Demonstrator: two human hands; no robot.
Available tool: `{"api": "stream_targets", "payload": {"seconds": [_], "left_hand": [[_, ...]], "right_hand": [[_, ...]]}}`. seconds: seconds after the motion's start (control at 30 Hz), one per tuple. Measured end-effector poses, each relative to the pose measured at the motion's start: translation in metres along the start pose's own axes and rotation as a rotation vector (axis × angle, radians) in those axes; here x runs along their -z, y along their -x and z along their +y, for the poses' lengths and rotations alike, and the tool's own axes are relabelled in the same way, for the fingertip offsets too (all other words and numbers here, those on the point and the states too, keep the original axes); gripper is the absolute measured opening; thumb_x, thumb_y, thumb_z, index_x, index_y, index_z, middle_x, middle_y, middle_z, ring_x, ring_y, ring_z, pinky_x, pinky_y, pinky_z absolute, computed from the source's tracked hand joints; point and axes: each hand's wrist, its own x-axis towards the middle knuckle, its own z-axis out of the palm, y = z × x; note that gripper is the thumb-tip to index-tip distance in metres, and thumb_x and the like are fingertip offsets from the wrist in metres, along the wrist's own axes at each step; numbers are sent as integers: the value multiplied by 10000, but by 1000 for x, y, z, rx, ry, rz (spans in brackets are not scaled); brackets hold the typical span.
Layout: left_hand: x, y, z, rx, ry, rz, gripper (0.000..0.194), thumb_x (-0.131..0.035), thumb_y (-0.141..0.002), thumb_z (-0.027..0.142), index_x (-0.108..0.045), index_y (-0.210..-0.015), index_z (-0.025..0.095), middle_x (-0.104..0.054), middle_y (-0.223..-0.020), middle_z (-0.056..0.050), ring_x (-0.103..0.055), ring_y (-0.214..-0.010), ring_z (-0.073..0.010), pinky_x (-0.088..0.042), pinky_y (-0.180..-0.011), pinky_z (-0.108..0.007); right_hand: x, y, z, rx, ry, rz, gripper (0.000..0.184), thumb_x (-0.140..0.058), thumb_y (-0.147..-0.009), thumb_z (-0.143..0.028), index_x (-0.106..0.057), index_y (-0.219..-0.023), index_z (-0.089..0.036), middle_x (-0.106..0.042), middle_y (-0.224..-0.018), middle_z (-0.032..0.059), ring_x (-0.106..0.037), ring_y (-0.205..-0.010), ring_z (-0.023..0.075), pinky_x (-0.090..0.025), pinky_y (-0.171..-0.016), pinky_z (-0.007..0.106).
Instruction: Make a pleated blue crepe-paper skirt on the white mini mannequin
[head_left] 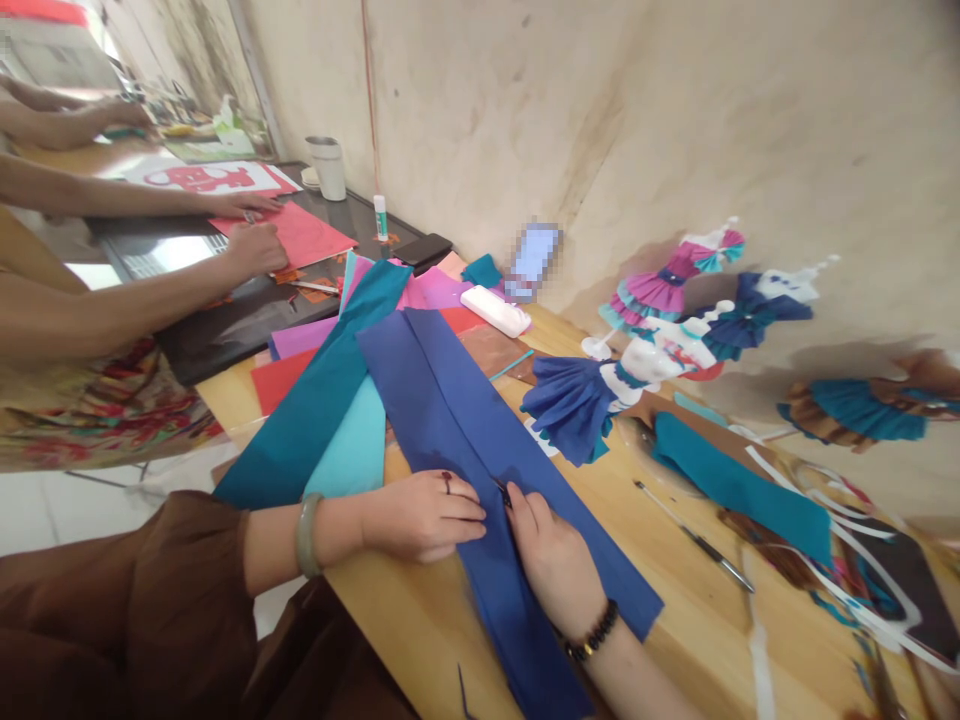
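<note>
A long dark blue sheet (442, 400), of paper or cloth, lies slantwise on the wooden table, with a fold or cut line running along its length. My left hand (427, 515) rests on its left edge, fingers lying nearly flat and holding nothing. Just to the right, my right hand (551, 555) is closed round a small dark pointed tool (504, 492). The tool's tip touches the line in the sheet; most of it is hidden in my fingers. A teal strip (322, 385) and a light blue sheet (349, 440) lie to the left.
Small dress forms with pleated skirts, one with a blue skirt (562, 400), stand along the wall. A pen (697, 540), a folded teal piece (742, 485) and white ribbon lie at right. A white case (495, 310) is behind. A co-worker's hands (255, 235) work on red paper (319, 240).
</note>
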Motion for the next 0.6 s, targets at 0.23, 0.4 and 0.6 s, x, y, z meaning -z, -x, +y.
{"api": "stream_targets", "payload": {"seconds": [0.23,0.4,0.6], "left_hand": [[2,-2,1,-12,22,53,291,-511,-880,117,-690,-1105,158,-778,-1038,-105,-679,-1076,-219,-524,-967,-340],[2,-2,2,-11,23,50,288,-497,-891,123,-680,-1111,158,-782,-1048,-93,-681,-1067,-214,-520,-957,-343],[3,-4,3,-15,23,65,276,-500,-893,116,-677,-1102,146,-784,-1027,-94,-684,-1065,-212,-520,-935,-341]], "right_hand": [[-2,-5,-2,-15,-7,-17,432,-378,-904,45,-546,-1286,-68,-624,-811,53,-584,-564,123,-469,-541,230],[-2,-7,-2,-15,-16,-21,414,-403,-908,37,-568,-1271,-69,-626,-819,58,-592,-567,125,-474,-539,228],[-3,-7,-2,-17,-20,-33,412,-399,-922,27,-572,-1280,-81,-637,-835,61,-608,-581,121,-479,-542,220]]}}
